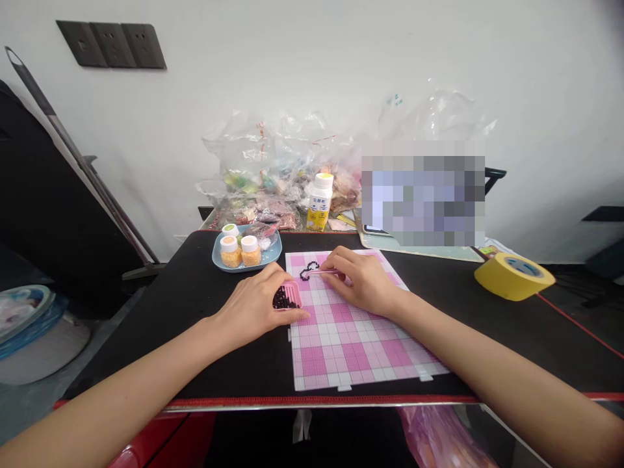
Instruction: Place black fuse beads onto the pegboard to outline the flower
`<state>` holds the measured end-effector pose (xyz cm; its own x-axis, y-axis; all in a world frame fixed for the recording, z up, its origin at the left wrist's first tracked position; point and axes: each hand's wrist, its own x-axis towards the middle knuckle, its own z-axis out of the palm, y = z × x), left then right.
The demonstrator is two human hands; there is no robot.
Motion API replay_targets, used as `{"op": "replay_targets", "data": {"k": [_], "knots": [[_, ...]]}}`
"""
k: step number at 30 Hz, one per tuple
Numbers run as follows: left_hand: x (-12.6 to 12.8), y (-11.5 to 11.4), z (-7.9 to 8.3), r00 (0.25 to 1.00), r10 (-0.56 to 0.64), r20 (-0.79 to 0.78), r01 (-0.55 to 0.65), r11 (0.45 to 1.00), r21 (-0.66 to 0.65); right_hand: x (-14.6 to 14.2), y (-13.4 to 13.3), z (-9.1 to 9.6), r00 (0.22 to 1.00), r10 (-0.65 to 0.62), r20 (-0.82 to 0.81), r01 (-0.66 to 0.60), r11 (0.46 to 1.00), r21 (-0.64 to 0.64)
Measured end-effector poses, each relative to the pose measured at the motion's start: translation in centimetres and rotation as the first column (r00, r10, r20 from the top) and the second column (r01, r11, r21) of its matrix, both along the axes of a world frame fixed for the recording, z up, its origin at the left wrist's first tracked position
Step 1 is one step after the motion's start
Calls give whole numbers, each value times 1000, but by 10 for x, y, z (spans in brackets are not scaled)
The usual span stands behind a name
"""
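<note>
My left hand (260,296) is closed around a small pink tray (293,292) that holds many tiny black beads (283,299). Between the fingers of my right hand (358,276) is a thin pink pen-like tool (322,271), its tip pointing left. At that tip, a curved outline of black beads (305,273) sits on the pink-and-white checked pegboard (355,354). The pink tray is over the board's left edge, just below the bead outline. My right palm and wrist cover part of the board's upper right.
A blue plate (219,260) with several small bead jars (250,250) stands at back left. Behind are a white-and-yellow bottle (320,201), plastic bags (287,156) and a blurred-out area. A yellow tape roll (511,276) lies right on the black mat (195,364).
</note>
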<state>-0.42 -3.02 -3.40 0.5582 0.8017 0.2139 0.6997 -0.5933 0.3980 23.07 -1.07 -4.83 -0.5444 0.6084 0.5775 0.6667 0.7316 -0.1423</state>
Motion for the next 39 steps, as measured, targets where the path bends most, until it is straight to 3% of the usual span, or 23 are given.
{"op": "replay_targets", "data": {"k": [16,39], "knots": [[0,-1,2,1000,6,-14,-6,1000,-8,5,-2,9,999,-16,52,17,1000,-17],[0,-1,2,1000,-3,-17,3,1000,-3,9,0,10,996,63,62,-61,997,-45]]}}
